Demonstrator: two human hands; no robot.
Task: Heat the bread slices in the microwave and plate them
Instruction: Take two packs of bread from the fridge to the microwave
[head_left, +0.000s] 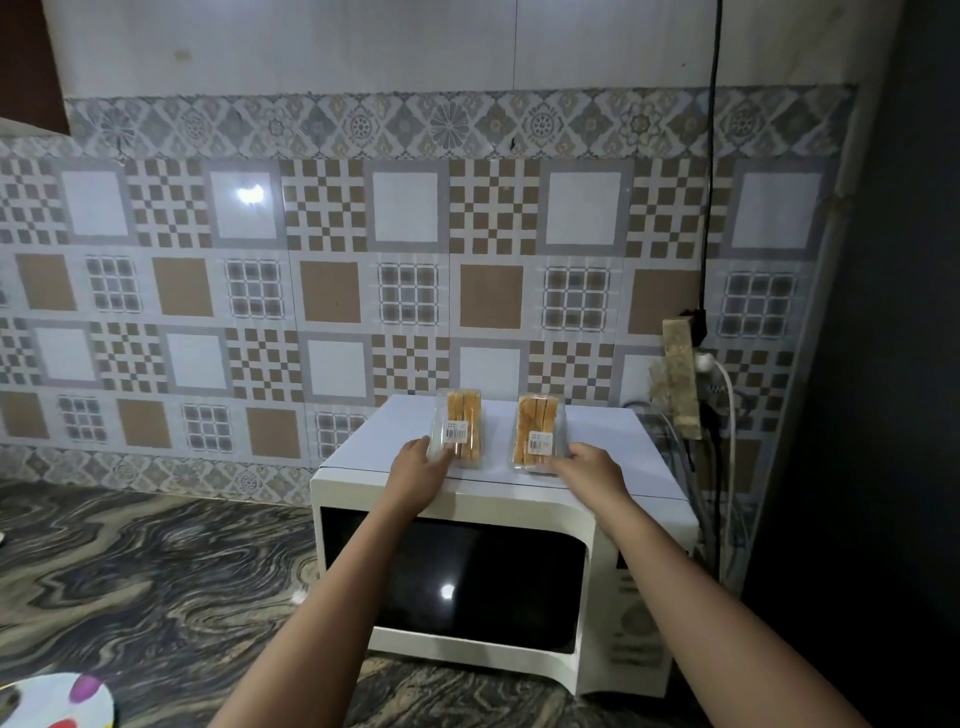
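Patterned tiles (332, 291) back a swirled stone worktop (156, 571), where a white microwave (608, 436) stands near the right end, door closed. On its top lie two clear packs of bread slices, side by side and apart. The left hand (418, 462) grasps the left pack (460, 423) at its near end; the right hand (592, 465) grasps the right pack (540, 428) likewise. A spotted plate (57, 701) sits at the worktop's near left corner

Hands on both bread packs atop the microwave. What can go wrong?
Left hand touches only the near end of one clear plastic bread pack, right hand the other pack; lifted so, either may tip or pop open. White microwave door is shut with both hands busy.
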